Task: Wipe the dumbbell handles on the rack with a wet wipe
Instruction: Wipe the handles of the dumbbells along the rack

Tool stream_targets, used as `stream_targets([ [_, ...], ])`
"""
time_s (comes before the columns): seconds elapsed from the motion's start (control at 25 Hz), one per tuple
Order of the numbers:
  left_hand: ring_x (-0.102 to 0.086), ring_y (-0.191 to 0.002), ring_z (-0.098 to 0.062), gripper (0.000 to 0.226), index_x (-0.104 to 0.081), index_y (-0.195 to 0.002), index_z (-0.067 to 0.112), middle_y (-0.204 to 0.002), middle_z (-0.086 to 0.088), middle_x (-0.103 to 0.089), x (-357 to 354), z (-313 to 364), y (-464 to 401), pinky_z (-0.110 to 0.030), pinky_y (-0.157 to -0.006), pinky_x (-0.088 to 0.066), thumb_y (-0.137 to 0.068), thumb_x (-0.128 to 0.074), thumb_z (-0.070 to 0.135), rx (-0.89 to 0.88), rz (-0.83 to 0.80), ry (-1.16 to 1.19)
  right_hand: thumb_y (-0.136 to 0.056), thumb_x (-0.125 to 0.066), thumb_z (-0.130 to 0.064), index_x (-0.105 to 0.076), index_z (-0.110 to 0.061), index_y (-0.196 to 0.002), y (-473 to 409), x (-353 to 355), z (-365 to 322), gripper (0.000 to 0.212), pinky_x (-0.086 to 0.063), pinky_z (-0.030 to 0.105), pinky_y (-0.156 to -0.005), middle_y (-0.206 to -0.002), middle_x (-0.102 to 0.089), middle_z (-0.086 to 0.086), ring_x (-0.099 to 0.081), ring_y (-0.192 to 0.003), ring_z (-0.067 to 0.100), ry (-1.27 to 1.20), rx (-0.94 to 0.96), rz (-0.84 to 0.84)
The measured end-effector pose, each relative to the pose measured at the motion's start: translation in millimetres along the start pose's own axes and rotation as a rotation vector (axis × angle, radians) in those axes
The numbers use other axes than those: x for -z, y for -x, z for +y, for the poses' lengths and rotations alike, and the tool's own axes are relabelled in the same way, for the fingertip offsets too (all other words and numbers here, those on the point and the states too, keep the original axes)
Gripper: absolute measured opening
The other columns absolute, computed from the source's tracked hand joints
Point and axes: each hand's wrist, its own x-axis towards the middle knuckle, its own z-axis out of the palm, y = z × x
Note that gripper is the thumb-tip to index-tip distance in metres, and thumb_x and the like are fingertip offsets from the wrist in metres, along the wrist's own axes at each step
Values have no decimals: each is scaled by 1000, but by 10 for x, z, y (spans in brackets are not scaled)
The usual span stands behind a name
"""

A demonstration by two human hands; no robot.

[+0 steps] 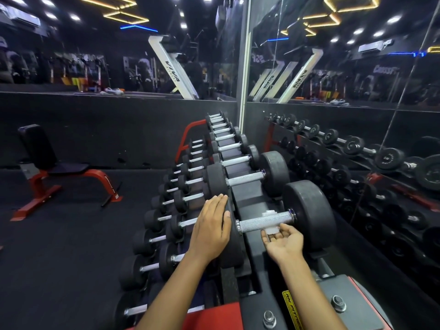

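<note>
Nearest dumbbell (307,215) sits on the top tier of the rack (252,210), its knurled chrome handle (265,222) running left to right between two black round heads. Wet wipe (270,220), white, is wrapped around the handle near its middle-right, showing above and below the bar. Right hand (284,242) is palm up just under the handle, fingers (273,235) curled up loosely, tips touching the lower edge of the wipe; whether they actually pinch it cannot be told. Left hand (212,227) lies flat, palm down, fingers straight and together, resting on the left head (234,239) of the same dumbbell. More dumbbells (247,160) line the top tier toward the far end, getting smaller; a lower tier (171,210) of them runs along the left. Red-framed black bench (59,172) stands on the dark floor far left. Mirror (345,91) on the right wall reflects the rack.
</note>
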Motion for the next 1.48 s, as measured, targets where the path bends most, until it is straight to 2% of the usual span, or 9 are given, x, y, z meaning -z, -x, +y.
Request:
stream_targets([
  [0.24,-36,-133,-15,53,-46,-137,7,-140,-6,-48,8,16,4,-39,-113,-30,-95,-26,32,1,-5,3,-86,-37,-2,-50,-10,-75,12,-29,309,18,-40,38,-94,-82,-53,11,-52,-76,24,133,-96,-71],
  [0.4,-38,-132,-16,53,-47,-136,6,-139,-7,-49,10,10,-2,-40,-112,-31,-95,-27,32,0,-7,3,-84,-47,6,-50,-4,-69,12,-24,436,18,-53,28,-59,-67,-53,11,-53,-65,21,283,-27,-64],
  [0.52,-39,-132,-17,52,-47,-136,6,-138,-7,-50,8,10,-8,-40,-111,-32,-95,-28,31,-6,-7,2,-80,-53,16,-55,4,-68,23,13,462,17,-51,20,-42,-58,-56,13,-58,-50,17,458,130,-21],
  [0.64,-38,-132,-17,52,-47,-136,6,-139,-7,-49,5,0,-4,-40,-112,-32,-95,-28,31,-6,-6,-2,-78,-63,13,-57,3,-66,84,63,434,17,-53,22,-45,-67,-60,16,-59,-53,20,625,240,4],
  [0.8,-35,-135,-14,51,-45,-138,10,-141,-5,-47,16,6,-4,-36,-114,-28,-96,-29,33,-11,-19,7,-71,-77,-9,-62,-12,-68,149,-124,232,16,-59,39,-69,-75,-68,8,-64,-67,21,970,571,25],
  [1.0,-34,-132,-6,48,-44,-139,16,-140,5,-45,181,-52,43,-23,-112,-26,-96,-46,36,73,-20,118,-83,-66,-27,-57,-11,-74,375,-459,28,20,-42,23,-61,-72,-65,-4,-60,-69,15,1303,940,-131],
  [1.12,-32,-130,-1,52,-36,-143,17,-136,11,-40,416,-178,175,-4,-104,-20,-95,-49,34,90,-5,100,-84,-65,-15,-56,-8,-79,441,-563,114,12,-36,23,-61,-74,-64,0,-57,-70,17,1339,1016,-302],
  [1.36,-36,-127,-2,46,-41,-139,16,-139,6,-44,1045,-560,496,-2,-101,-19,-96,-49,32,188,29,-63,-88,-61,-10,-65,-11,-92,530,-868,697,6,-36,12,-63,-79,-67,1,-52,-70,6,1389,1186,-730],
  [1.48,-37,-131,-11,47,-41,-139,12,-140,1,-45,1328,-791,763,-9,-106,-20,-96,-51,29,246,41,-153,-91,-60,-14,-66,-13,-93,583,-923,1177,7,-41,19,-62,-73,-67,0,-56,-65,10,1416,1176,-879],
])
